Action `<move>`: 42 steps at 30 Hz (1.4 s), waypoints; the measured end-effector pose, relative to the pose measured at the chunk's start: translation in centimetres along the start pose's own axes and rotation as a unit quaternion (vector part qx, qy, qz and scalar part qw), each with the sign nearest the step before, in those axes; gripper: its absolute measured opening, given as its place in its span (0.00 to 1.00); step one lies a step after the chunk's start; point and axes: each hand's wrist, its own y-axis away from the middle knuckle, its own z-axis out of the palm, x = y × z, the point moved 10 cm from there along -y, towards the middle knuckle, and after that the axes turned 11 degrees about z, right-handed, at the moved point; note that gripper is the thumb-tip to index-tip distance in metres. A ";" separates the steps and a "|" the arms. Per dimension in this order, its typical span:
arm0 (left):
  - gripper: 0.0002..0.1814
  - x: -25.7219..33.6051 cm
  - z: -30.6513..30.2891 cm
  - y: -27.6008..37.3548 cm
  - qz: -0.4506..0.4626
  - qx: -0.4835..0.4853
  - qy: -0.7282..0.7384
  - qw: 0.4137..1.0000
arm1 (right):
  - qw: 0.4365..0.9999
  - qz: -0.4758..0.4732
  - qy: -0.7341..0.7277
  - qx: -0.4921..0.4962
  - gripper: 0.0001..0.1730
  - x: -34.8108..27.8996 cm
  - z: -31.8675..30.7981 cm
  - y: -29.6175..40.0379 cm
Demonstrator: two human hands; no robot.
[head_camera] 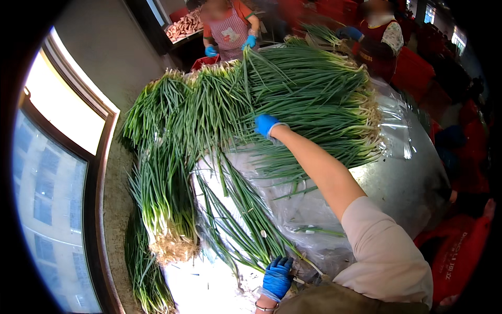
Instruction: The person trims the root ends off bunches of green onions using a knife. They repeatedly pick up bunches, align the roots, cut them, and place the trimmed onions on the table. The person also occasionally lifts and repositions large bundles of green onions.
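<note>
My left hand [276, 279], in a blue glove with a bracelet at the wrist, is closed around the lower stems of a small bunch of green onions [251, 219]. Their leaves fan out away from me over the table. Farther off, my right hand [266, 125], also gloved in blue, is stretched out to the leaf ends of a large heap of green onions [310, 98]. Its fingers are mostly hidden, so whether it grips any leaves is unclear. The heap's pale roots point right.
More green onions [211, 106] lie along the far left, with a rooted bundle [168, 212] nearer. Plastic sheeting [306, 212] covers part of the metal table [408, 188]. Clear plastic bags [394, 125] lie right. Two people [231, 27] [376, 39] stand across the table. A window [55, 188] is left.
</note>
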 end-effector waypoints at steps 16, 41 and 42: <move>0.23 1.9 -1.5 5.4 -0.011 -0.006 0.074 0.997 | 0.933 -0.002 -0.350 -0.085 0.15 0.9 -4.6 8.7; 0.17 -17.1 -4.9 28.2 -0.518 0.413 0.039 0.748 | 0.939 -0.096 -0.187 -0.273 0.23 -12.6 0.3 19.0; 0.18 -17.3 -5.1 29.0 -0.508 0.457 0.055 0.728 | 0.922 -0.111 -0.168 -0.330 0.23 -14.0 1.5 21.9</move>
